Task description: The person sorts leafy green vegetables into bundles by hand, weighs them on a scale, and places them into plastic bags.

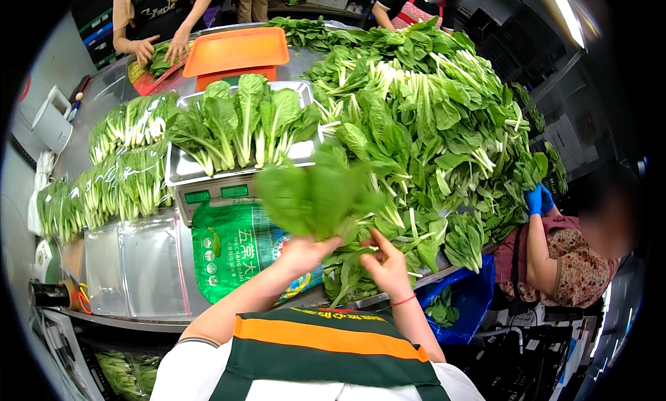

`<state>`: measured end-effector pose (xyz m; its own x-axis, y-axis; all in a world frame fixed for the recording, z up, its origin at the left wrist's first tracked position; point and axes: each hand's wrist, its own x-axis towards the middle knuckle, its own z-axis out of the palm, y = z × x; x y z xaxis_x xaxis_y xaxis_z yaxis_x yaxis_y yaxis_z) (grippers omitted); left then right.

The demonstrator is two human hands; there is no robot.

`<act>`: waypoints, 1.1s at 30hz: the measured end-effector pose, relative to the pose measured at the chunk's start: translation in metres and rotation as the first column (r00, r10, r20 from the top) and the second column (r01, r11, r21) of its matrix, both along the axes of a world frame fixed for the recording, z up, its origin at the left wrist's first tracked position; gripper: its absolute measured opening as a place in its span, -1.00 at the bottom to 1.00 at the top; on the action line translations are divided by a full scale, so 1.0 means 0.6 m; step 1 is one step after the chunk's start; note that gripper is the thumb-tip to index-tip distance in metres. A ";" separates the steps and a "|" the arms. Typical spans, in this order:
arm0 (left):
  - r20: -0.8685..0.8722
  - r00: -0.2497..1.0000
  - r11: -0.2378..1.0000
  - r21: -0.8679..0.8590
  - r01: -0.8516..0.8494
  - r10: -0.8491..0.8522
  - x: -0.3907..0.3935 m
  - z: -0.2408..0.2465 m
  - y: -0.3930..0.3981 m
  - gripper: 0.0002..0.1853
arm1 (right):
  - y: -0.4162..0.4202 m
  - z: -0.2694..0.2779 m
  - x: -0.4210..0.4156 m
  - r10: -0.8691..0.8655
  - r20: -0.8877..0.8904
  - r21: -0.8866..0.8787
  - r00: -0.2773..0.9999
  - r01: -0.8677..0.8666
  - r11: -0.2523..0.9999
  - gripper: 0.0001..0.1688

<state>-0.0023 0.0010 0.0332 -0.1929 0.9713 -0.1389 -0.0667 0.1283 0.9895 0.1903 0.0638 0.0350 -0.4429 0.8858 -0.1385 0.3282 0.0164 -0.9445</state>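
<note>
My left hand (312, 252) grips a bunch of leafy greens (317, 198) by its stems; the leaves are blurred by motion. To its right, my right hand (385, 265) has its fingers apart and holds nothing. Ahead, a digital scale (187, 198) carries a metal tray (179, 164) with several upright bunches of greens (250, 120) in it. A large heap of loose greens (416, 120) covers the table beyond and to the right of my hands. Below the scale lies a green printed sack (229, 255), partly under my left forearm.
Bagged greens (125, 177) and flat clear plastic bags (151, 265) lie at the left. An orange scale tray (237, 50) stands behind. A blue bag (476, 302) hangs by the right edge. One co-worker (551, 260) in blue gloves handles greens at right; others stand across the table.
</note>
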 end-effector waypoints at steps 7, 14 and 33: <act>-0.262 0.963 0.971 0.206 0.118 -0.062 -0.022 0.008 -0.002 -0.06 | 0.028 0.004 -0.126 -0.039 -0.381 0.039 0.924 0.058 0.998 -0.71; -0.296 0.440 0.530 0.447 -0.721 0.848 -0.311 0.029 -0.016 -0.08 | 0.217 0.123 -0.269 0.017 -0.345 0.131 0.938 0.030 0.991 -0.68; -0.522 0.397 0.618 0.362 -0.698 0.754 -0.367 -0.024 0.102 0.13 | 0.220 0.008 -0.374 -0.013 0.286 0.516 0.958 -0.142 0.845 -0.24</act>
